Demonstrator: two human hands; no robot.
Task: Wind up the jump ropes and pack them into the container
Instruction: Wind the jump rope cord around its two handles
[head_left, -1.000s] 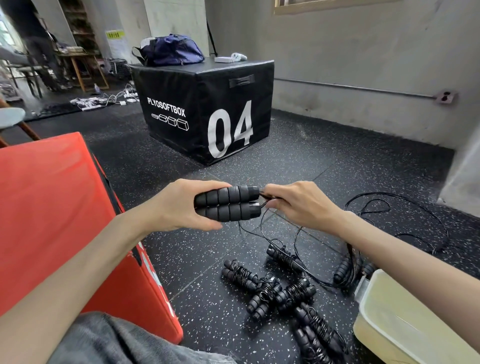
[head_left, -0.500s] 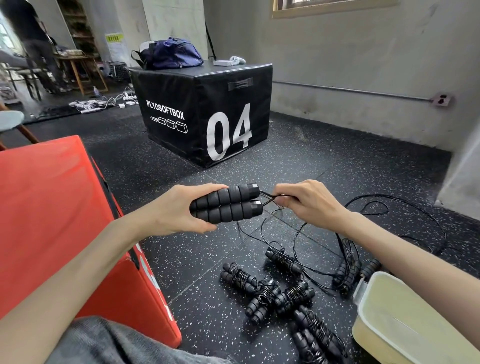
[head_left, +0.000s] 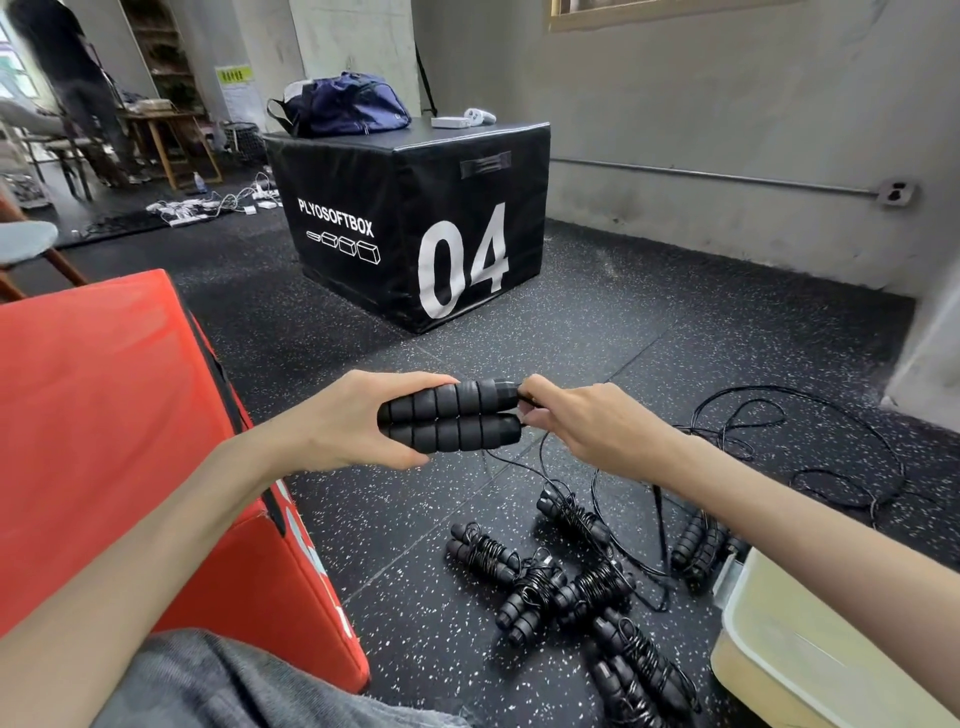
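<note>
My left hand (head_left: 353, 421) grips two black foam jump rope handles (head_left: 452, 415), held side by side and level. At their right ends my right hand (head_left: 582, 421) pinches the thin black cord where it leaves the handles. The loose cord (head_left: 810, 447) trails down and lies in loops on the floor to the right. Several wound jump ropes (head_left: 566, 587) lie in a heap on the floor below my hands. A pale yellow plastic container (head_left: 789, 649) stands at the bottom right, partly hidden by my right forearm.
A red padded box (head_left: 104, 441) stands close on my left. A black box marked 04 (head_left: 415, 228) sits ahead with a blue bag (head_left: 343, 104) on top. A grey wall runs along the right. A person stands by a table far left.
My right hand has moved in closer to the handle ends, still pinching the cord. The handles have tilted to nearly level. The view has shifted slightly.
</note>
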